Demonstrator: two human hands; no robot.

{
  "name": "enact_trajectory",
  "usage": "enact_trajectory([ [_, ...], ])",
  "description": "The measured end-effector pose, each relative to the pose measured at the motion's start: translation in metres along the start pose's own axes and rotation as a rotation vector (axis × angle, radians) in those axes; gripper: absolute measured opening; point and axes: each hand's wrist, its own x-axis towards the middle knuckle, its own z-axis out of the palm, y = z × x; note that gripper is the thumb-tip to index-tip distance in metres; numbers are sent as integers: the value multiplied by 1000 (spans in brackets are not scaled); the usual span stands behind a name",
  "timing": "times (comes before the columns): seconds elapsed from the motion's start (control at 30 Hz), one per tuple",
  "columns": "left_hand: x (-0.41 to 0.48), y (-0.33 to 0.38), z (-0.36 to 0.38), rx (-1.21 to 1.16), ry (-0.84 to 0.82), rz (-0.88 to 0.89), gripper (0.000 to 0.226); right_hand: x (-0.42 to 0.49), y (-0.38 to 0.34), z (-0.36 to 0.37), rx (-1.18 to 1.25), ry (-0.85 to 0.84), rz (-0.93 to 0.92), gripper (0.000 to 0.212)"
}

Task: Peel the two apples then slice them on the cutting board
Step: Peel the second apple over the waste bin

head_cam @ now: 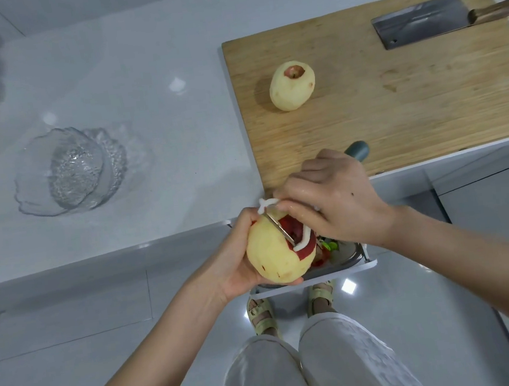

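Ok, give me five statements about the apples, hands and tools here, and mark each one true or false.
1. The left hand holds the half-peeled apple. True.
2. The second apple, on the cutting board, has all its red skin. False: the second apple is peeled, with only a little red at one end.
3. The right hand grips the peeler against the half-peeled apple. True.
4. The cleaver is in the right hand. False: the cleaver lies on the cutting board.
5. The half-peeled apple is above the cutting board. False: it is in front of the counter edge, above a metal tray with peelings.
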Motion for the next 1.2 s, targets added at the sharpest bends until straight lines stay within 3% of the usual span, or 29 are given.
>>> enact_trajectory([
  [0.13,-3,-1,6,58,103,101,42,5,-2,4,-22,-31,-50,36],
  [0.6,-3,-2,7,46,93,159,36,-15,-3,14,247,48,271,26],
  [0.73,-7,0,-1,-35,72,176,54,-25,16,8,183,23,313,28],
  [0.83,-7,5,-2,-18,85,201,39,-25,18,5,206,40,350,28],
  [1.07,-3,6,4,92,87,201,35,-4,0,6,203,-15,212,18],
  [1.2,-2,8,3,120,85,202,34,0,-1,3,138,-17,182,23],
])
